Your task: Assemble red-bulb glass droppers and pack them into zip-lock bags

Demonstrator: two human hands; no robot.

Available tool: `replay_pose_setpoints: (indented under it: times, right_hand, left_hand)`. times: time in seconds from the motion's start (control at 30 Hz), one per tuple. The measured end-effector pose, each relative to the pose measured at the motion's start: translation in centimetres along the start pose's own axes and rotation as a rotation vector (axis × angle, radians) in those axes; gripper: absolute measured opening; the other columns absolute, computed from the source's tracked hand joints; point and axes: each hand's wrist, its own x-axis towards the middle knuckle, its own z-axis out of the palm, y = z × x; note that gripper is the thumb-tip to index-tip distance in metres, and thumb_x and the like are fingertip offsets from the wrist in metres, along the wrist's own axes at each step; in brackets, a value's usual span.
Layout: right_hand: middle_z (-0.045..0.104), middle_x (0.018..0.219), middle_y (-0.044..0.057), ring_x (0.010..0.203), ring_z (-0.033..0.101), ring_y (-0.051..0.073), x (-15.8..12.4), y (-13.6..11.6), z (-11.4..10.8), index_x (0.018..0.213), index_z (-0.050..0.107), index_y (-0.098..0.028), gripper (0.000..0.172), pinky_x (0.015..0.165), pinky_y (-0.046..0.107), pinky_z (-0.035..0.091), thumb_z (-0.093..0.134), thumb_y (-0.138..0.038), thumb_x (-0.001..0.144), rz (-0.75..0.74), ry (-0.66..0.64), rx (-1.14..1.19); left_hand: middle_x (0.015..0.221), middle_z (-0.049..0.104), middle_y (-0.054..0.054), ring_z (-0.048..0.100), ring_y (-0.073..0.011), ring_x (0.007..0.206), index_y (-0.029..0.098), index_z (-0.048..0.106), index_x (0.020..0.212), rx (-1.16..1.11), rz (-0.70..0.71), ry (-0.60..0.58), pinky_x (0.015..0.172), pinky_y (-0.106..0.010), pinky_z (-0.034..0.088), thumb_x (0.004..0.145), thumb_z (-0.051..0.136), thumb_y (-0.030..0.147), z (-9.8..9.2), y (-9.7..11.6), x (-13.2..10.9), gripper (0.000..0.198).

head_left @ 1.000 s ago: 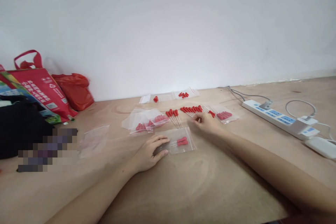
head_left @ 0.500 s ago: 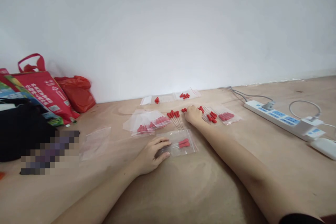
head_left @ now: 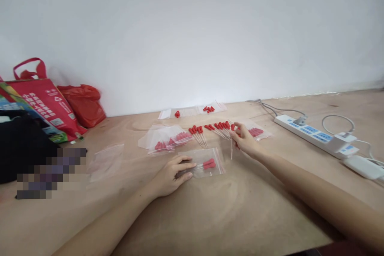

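Observation:
My left hand [head_left: 172, 176] lies over the near end of a clear zip bag [head_left: 214, 171], fingers on top and thumb along its lower edge, gripping it. Inside the bag are droppers [head_left: 209, 163] with red rubber bulbs. My right hand [head_left: 244, 140] pinches one dropper [head_left: 231, 150] by its red bulb, its thin clear tube hanging down. Left of that hand, loose droppers [head_left: 221, 126] lie in a row, and a few more droppers [head_left: 196, 130] are fanned out farther left.
Filled zip bags [head_left: 168, 140] overlap at the left; another bag [head_left: 256, 132] is partly behind my right hand. Bags of loose red bulbs [head_left: 209, 109] and tubes lie by the wall. A flat bag [head_left: 106, 162] is far left. A power strip [head_left: 315, 134] stands right, shopping bags [head_left: 45, 104] left.
My right hand has moved from the loose droppers to the right and nearer, now with a dropper in its fingers. My left hand stays on the bag. The view has shifted slightly.

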Motion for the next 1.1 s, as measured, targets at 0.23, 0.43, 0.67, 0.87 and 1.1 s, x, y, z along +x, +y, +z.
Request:
replay_pose_setpoints:
  times: [0.23, 0.43, 0.67, 0.87, 1.1]
  right_hand:
    - [0.047, 0.063, -0.004, 0.051, 0.054, 0.014, -1.9, 0.6, 1.1, 0.102, 0.027, -0.025, 0.033, 0.050, 0.030, 0.050, 0.047, -0.028, 0.076, 0.085, 0.085, 0.263]
    - [0.050, 0.065, -0.001, 0.060, 0.061, 0.016, -3.1, -0.4, 2.8, 0.088, 0.029, -0.025, 0.011, 0.055, 0.034, 0.053, 0.037, -0.028, 0.081, 0.195, 0.040, 0.454]
    - [0.045, 0.044, -0.011, 0.031, 0.046, 0.009, -4.5, -0.9, 3.5, 0.082, 0.031, -0.023, 0.022, 0.031, 0.018, 0.034, 0.047, -0.036, 0.075, 0.232, -0.274, 0.323]
    - [0.050, 0.049, -0.006, 0.029, 0.036, 0.003, -4.3, -1.1, 3.4, 0.070, 0.049, -0.016, 0.024, 0.029, 0.016, 0.024, 0.057, -0.038, 0.066, 0.150, -0.499, 0.099]
    - [0.049, 0.046, -0.003, 0.041, 0.044, 0.009, -1.8, -0.6, 2.2, 0.058, 0.052, -0.016, 0.026, 0.042, 0.020, 0.032, 0.047, -0.033, 0.076, -0.094, -0.374, -0.305]
  left_hand:
    - [0.120, 0.048, -0.006, 0.046, -0.0196, 0.109, 0.026, 0.055, 0.110, 0.010, -0.020, -0.011, 0.093, -0.038, 0.037, 0.082, 0.045, 0.028, 0.1, 0.0, -0.1, 0.030]
    - [0.119, 0.050, -0.005, 0.045, -0.0200, 0.110, 0.024, 0.046, 0.118, 0.000, -0.007, 0.051, 0.094, -0.039, 0.037, 0.081, 0.047, 0.033, 0.1, 0.1, -0.1, 0.038]
    - [0.120, 0.050, -0.006, 0.047, -0.0207, 0.107, 0.024, 0.040, 0.122, 0.008, -0.034, 0.068, 0.092, -0.037, 0.038, 0.081, 0.048, 0.034, 0.1, 0.2, -0.3, 0.043]
    - [0.119, 0.051, -0.006, 0.047, -0.0201, 0.107, 0.023, 0.042, 0.120, 0.008, -0.028, 0.058, 0.092, -0.037, 0.039, 0.081, 0.048, 0.031, 0.1, 0.2, -0.2, 0.040]
    - [0.116, 0.052, -0.006, 0.048, -0.0196, 0.106, 0.022, 0.049, 0.112, 0.031, -0.005, 0.037, 0.090, -0.035, 0.039, 0.081, 0.048, 0.030, 0.0, 0.2, 0.0, 0.033]
